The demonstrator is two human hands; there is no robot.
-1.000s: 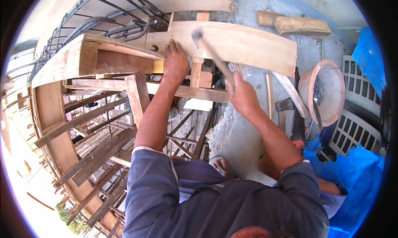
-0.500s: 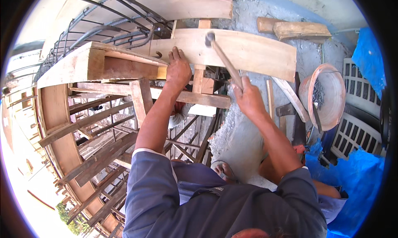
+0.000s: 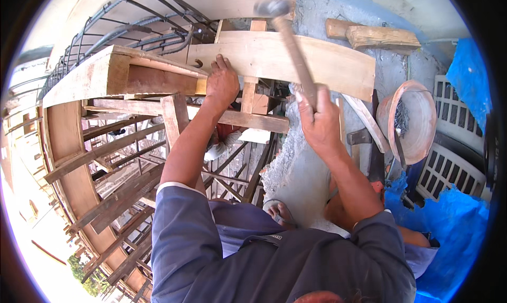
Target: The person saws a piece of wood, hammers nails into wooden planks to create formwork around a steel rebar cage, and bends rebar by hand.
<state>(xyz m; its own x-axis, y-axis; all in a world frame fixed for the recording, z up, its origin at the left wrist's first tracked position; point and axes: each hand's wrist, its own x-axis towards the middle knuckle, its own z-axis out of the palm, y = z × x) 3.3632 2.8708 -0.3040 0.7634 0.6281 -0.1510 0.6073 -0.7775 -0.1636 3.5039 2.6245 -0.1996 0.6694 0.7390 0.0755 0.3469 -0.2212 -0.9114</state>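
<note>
2 hands | L point(image 3: 222, 85) flat on plank point(image 3: 296, 60) | R point(image 3: 317, 121) fist round hammer point(image 3: 288, 39)

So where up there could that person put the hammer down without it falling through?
Bare patches: the concrete ledge between the right hand and the nail bowl, and the wide plank top right of the left hand. Left of it, open scaffold timbers and rebar crowd everything.
</note>
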